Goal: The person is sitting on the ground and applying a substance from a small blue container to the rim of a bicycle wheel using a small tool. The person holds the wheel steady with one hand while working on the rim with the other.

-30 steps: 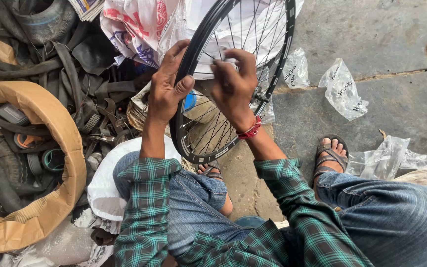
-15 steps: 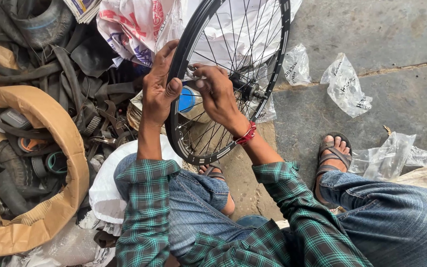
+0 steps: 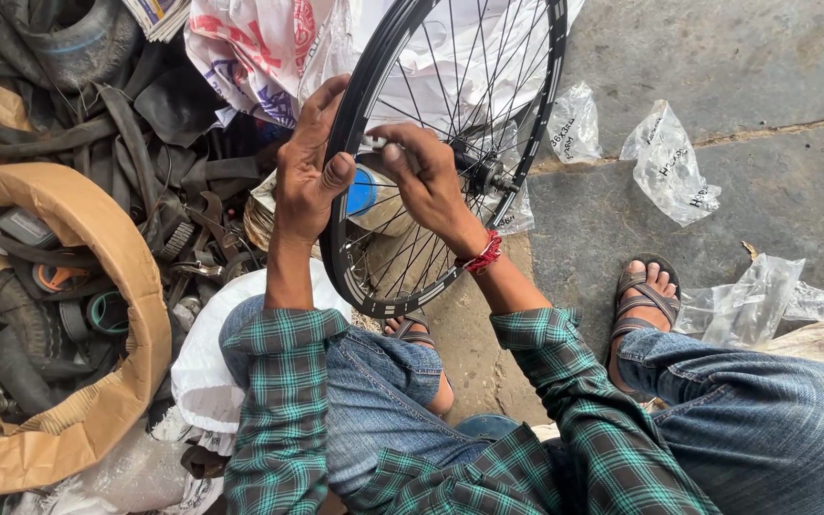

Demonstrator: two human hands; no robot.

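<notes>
A: where's everything sit around the wheel (image 3: 450,153)?

B: pile of old tyres (image 3: 59,286) left of it, plastic bags (image 3: 669,167) right of it on the floor, printed sack (image 3: 259,48) behind it.

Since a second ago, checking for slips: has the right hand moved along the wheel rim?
Yes. The right hand has come down off the black wheel rim and in among the spokes, nearer the hub.

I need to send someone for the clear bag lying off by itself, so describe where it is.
Start at the black bicycle wheel held by both hands. Look right across the grey stone floor to the crumpled clear plastic bag by the crack; the others lie against the wheel or beside the sandalled foot.
</notes>
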